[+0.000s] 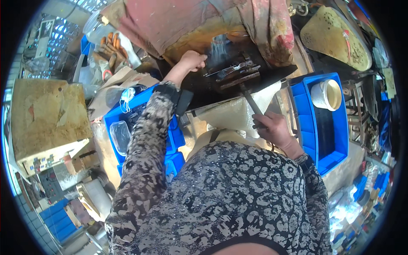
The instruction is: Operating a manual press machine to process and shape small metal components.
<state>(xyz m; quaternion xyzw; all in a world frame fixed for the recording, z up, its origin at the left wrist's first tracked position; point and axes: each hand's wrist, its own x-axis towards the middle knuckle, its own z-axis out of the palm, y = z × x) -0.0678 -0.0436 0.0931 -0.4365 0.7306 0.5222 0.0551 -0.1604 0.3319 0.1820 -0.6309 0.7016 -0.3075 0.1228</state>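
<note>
My right hand [276, 128] is wrapped round the near end of a dark flat metal bar handle [250, 100]. The bar runs up to a low metal fixture [239, 73] on a dark worktop [202, 91]. Just left of the fixture, my left hand [192, 62] hangs over the worktop with its fingers curled and pinched together. Whatever they hold, if anything, is too small to make out. Behind the fixture there is a pale bluish streaked patch [219, 47], partly under a stained reddish cloth [157, 21].
To my left stands a blue bin [111, 117] with a clear plastic tub [120, 137] and a face mask [127, 97]. Stained gloves [112, 51] lie beyond. At right, a blue crate [306, 127] holds a white bucket [326, 95]. Pale sheeting [238, 114] hangs below the worktop.
</note>
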